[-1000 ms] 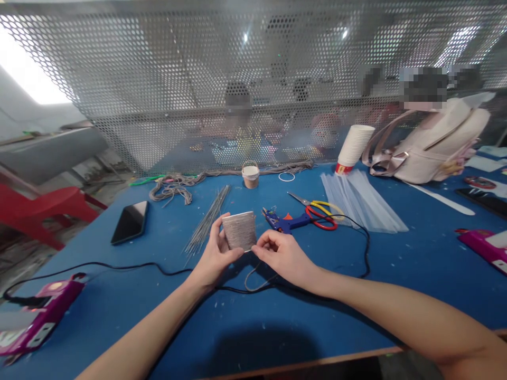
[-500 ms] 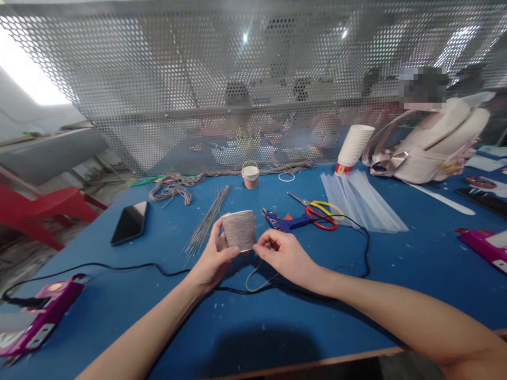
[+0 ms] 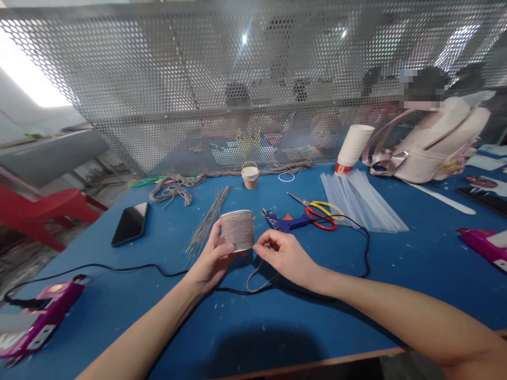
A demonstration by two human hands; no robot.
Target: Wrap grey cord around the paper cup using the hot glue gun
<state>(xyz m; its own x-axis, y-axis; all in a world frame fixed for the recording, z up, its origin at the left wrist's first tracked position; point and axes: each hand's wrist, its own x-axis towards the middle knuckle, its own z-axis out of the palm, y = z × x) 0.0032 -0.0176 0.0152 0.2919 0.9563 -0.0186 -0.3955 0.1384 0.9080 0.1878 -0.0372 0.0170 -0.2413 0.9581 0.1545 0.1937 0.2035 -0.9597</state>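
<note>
My left hand (image 3: 216,256) grips a paper cup (image 3: 237,230) wrapped nearly all over in grey-brown cord, its white rim showing at the top. The cup is held above the table, tipped slightly. Close to its lower right edge, my right hand (image 3: 283,256) pinches the cord (image 3: 250,281), whose loose length loops down below the fingers. Just beyond the right hand lies a blue glue gun (image 3: 291,222), beside scissors (image 3: 322,211) with red and yellow handles. Thin grey wires (image 3: 208,221) lie in a bundle past the left hand.
At the back stand a small basket (image 3: 250,178) and a leaning stack of paper cups (image 3: 353,148), near translucent strips (image 3: 362,203) and a backpack (image 3: 428,140). A phone (image 3: 130,224) lies left. A black cable (image 3: 119,266) crosses the table from a purple power strip (image 3: 47,319).
The wrapped cup has shifted and turned slightly to the left in my left hand. My right hand stays almost where it was, still pinching the cord.
</note>
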